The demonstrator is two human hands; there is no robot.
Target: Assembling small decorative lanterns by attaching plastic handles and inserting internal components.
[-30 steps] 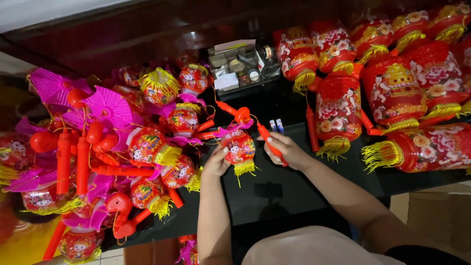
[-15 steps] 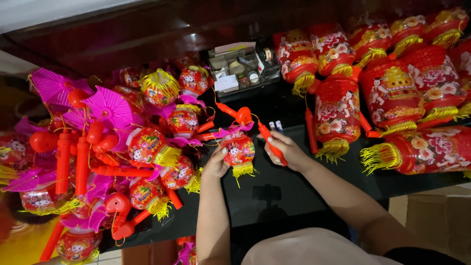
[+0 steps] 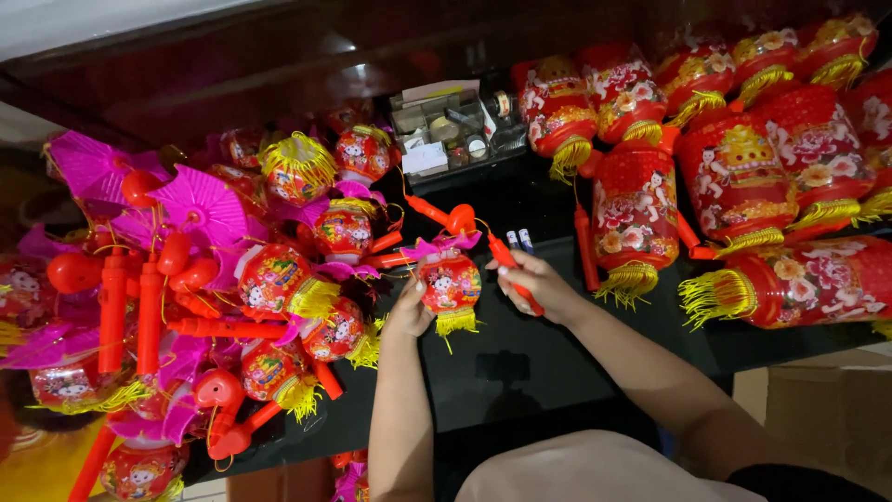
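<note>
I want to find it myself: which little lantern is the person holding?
Look at the black table, between the pile of small lanterns on the left and the big red ones on the right. The small round lantern sits between both hands, the only one alone, its yellow tassel hanging down.

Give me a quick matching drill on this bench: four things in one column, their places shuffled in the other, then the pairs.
Things:
1. small round lantern
2. red handle stick
3. clear organiser box
4. big cylinder lantern with yellow fringe

Places:
A. at the back of the dark table, centre
B. in the right hand
C. right of the right hand
D. against the left hand

Pairs: 1-D, 2-B, 3-A, 4-C
</note>
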